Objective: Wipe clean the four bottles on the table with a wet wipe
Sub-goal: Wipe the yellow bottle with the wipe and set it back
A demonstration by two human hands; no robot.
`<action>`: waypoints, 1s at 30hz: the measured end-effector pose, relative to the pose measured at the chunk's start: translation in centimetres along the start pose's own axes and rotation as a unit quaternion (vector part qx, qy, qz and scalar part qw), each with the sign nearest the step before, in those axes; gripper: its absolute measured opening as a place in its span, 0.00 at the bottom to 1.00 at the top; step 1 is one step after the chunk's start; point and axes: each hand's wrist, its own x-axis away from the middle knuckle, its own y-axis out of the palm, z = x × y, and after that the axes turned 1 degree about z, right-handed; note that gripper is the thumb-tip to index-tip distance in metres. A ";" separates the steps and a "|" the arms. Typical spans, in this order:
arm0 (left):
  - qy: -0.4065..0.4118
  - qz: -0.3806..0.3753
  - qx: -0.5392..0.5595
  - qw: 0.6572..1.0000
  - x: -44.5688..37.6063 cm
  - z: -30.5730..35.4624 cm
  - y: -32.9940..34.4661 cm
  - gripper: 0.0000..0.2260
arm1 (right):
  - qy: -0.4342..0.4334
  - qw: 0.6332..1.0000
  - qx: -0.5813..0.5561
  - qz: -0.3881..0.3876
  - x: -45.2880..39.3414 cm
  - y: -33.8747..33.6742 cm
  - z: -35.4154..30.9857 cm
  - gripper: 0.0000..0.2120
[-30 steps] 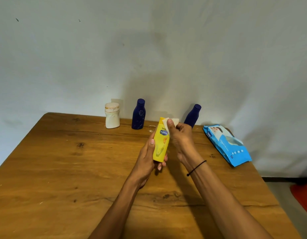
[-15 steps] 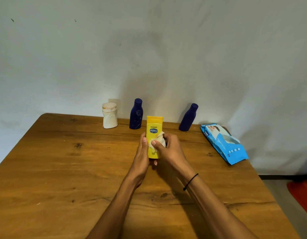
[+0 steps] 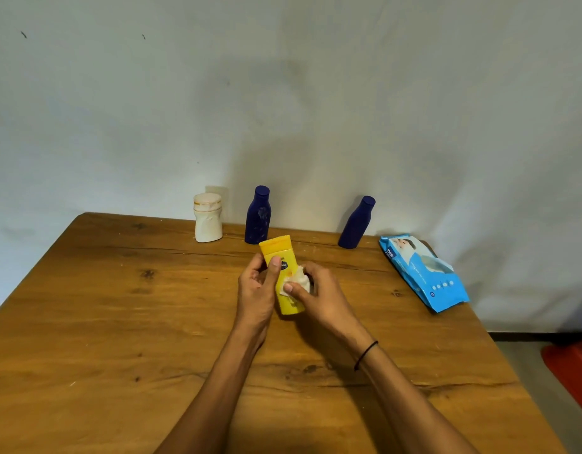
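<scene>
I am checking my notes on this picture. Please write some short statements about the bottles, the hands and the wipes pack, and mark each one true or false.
1. The left hand holds the yellow bottle. True.
2. The right hand presses a white wipe on that bottle. True.
3. Both dark blue bottles lie flat. False: the left blue bottle and the right blue bottle stand.
4. The blue wipes pack lies left of the white bottle. False: it lies at the table's right edge.
</scene>
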 end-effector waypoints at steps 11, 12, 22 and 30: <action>-0.032 0.058 0.139 0.988 -0.9 -0.4 -0.9 0.14 | 0.088 0.979 -0.178 -0.036 1.2 1.7 1.5 0.17; -0.035 0.060 0.150 0.986 -1.0 -0.4 -1.0 0.14 | 0.107 0.970 -0.212 -0.047 1.1 2.0 1.4 0.20; -0.057 -0.024 0.217 0.974 -0.9 0.2 -1.7 0.28 | 0.212 0.769 -0.550 -0.247 0.9 0.6 0.6 0.23; -0.058 -0.067 0.220 0.971 -0.6 0.7 -1.5 0.20 | 0.182 0.787 -0.554 -0.202 0.9 0.7 0.6 0.24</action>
